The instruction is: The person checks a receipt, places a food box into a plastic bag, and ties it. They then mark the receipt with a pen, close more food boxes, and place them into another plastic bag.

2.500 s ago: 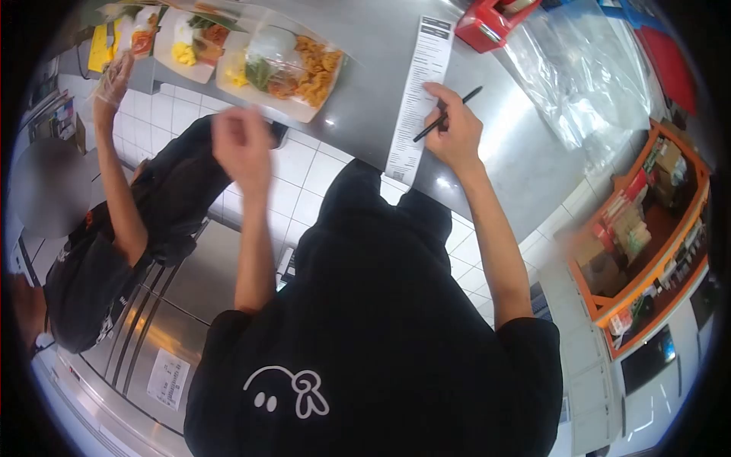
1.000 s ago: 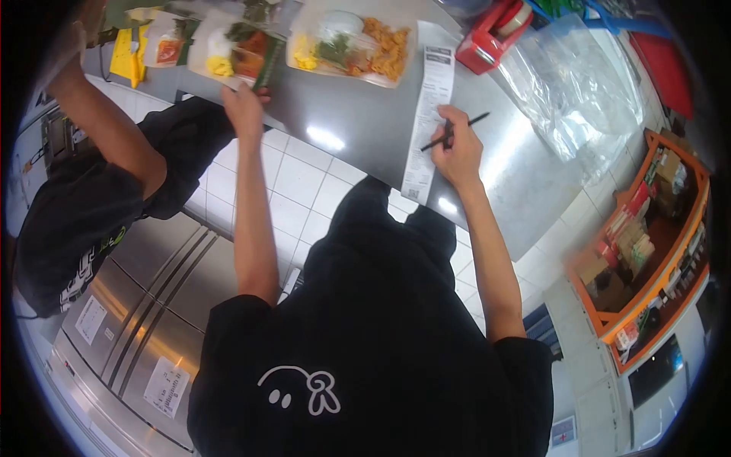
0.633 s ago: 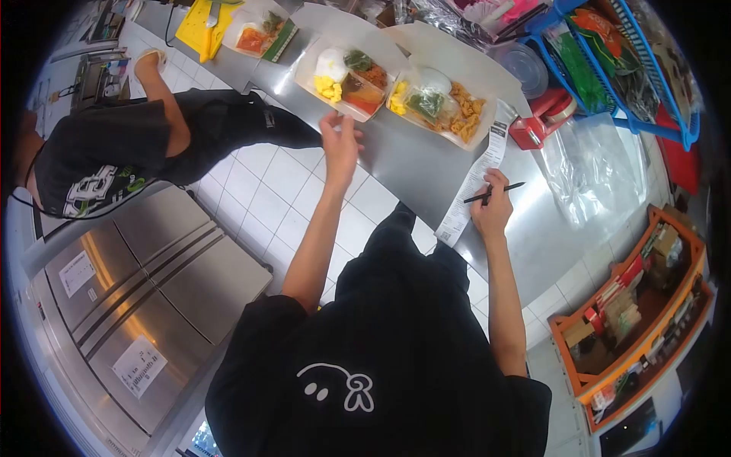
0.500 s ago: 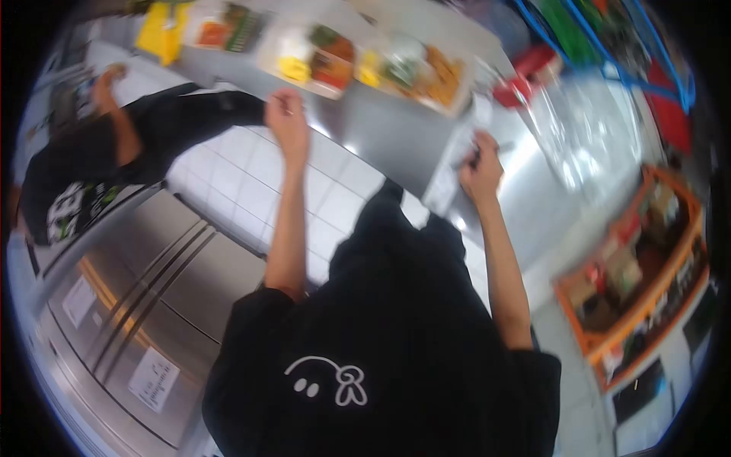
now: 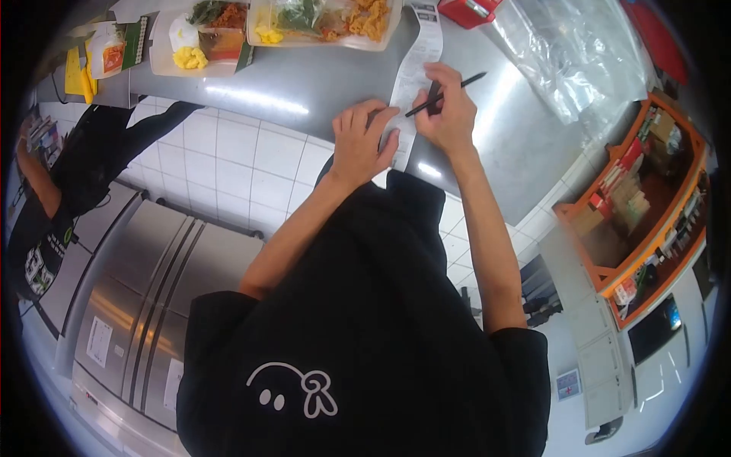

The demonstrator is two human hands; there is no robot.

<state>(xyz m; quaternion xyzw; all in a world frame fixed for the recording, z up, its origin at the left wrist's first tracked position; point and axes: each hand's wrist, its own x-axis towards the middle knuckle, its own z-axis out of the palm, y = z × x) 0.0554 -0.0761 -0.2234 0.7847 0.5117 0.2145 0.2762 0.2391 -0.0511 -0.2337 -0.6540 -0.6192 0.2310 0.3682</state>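
On the steel counter [image 5: 304,87] lies a long printed receipt [image 5: 419,65], running towards my body. My right hand [image 5: 451,114] is closed around a black pen [image 5: 472,78], whose tip points down-left at the paper. My left hand [image 5: 362,148] rests at the receipt's left edge, fingers bent and apart, with nothing gripped in it. Its fingertips reach the paper close to the pen tip. The receipt's lower end shows between my two hands.
Food boxes [image 5: 324,42] with fried pieces and yellow food line the counter's far side. Clear plastic bags [image 5: 563,53] and a red object [image 5: 468,9] lie at right. An orange shelf [image 5: 609,270] stands beyond. Another person [image 5: 57,206] is at far left, near a steel fridge [image 5: 145,282].
My left hand has come right and down onto the receipt's edge. My right hand has brought the pen over the paper. The view has turned, and the other person appears farther left.
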